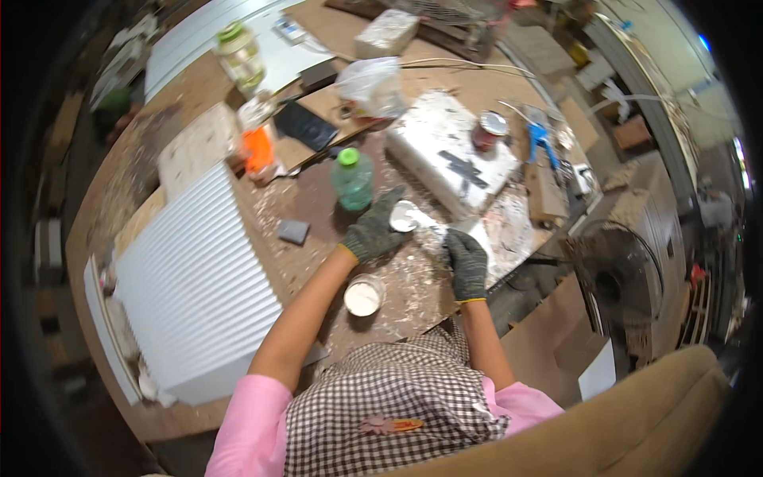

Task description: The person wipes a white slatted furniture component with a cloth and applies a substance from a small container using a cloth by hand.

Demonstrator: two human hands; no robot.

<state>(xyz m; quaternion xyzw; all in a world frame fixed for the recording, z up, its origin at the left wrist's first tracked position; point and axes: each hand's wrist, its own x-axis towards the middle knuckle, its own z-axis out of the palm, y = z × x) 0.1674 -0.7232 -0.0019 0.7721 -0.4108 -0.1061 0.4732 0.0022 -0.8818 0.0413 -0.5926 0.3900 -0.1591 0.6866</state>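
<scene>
Both my hands wear dark grey knit gloves with yellow cuffs. My left hand [372, 232] is closed round a small round white-topped container [402, 216], held over the worktable [334, 334]. To its right, my right hand [467, 264] grips a tool with a white-coated end [425, 223], which reaches toward the container; blur hides its exact kind. Just nearer to me than my left hand stands an open jar of white paste [363, 296]. A green translucent bottle with a bright green cap [352, 181] stands beyond that hand. Left of it lies a grey block [293, 231].
A white ribbed panel [195, 290] covers the table's left side. Behind lie a black phone [305, 126] and a plastic bag [371, 87]. A paint-stained white block [449, 151] carries a small can [489, 129]; a blue tool [541, 143] lies to the right.
</scene>
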